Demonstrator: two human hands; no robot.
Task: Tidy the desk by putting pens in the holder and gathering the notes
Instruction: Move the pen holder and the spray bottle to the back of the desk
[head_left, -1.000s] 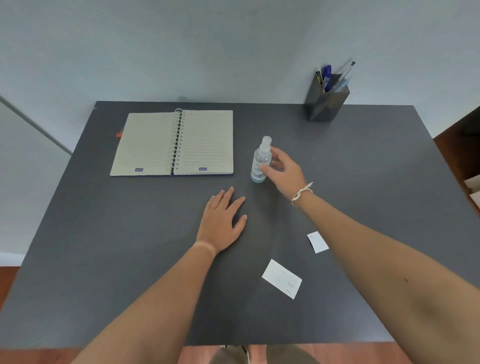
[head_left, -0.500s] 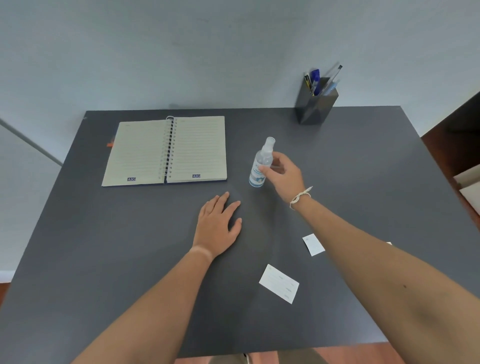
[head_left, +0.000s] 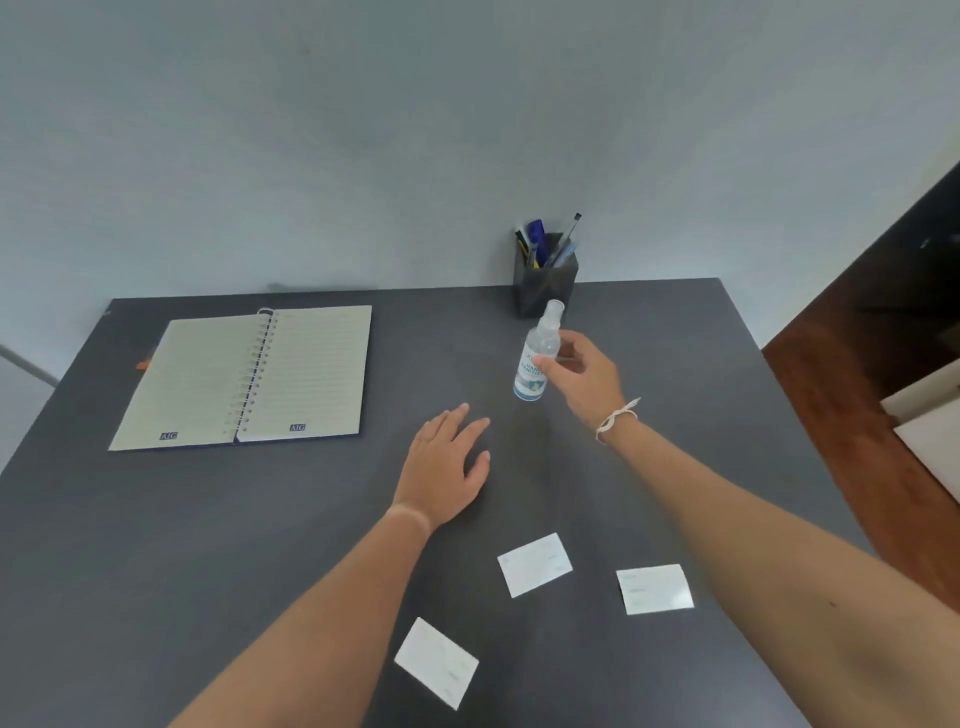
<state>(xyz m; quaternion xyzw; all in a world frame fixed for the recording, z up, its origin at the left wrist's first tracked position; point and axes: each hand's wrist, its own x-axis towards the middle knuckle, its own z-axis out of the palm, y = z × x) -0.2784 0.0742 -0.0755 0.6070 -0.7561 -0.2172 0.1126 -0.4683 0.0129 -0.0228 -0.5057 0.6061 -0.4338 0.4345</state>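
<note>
Three white notes lie on the dark desk near me: one (head_left: 534, 564) in the middle, one (head_left: 654, 588) to its right by my right forearm, one (head_left: 437, 662) nearest the front. A dark pen holder (head_left: 545, 283) with several pens (head_left: 540, 244) stands at the back edge. My right hand (head_left: 584, 376) grips a clear sanitizer spray bottle (head_left: 537, 358), lifted just in front of the holder. My left hand (head_left: 447, 465) rests flat on the desk, fingers apart, holding nothing.
An open spiral notebook (head_left: 244, 376) lies at the back left of the desk (head_left: 156, 545). A small orange scrap (head_left: 141, 365) shows beside the notebook. The desk's right edge borders a wooden floor (head_left: 841, 395) with pale furniture (head_left: 930, 426).
My right hand has raised the spray bottle off the desk and carried it toward the pen holder. The view shifted, and two more notes have come into sight. My left hand stays flat.
</note>
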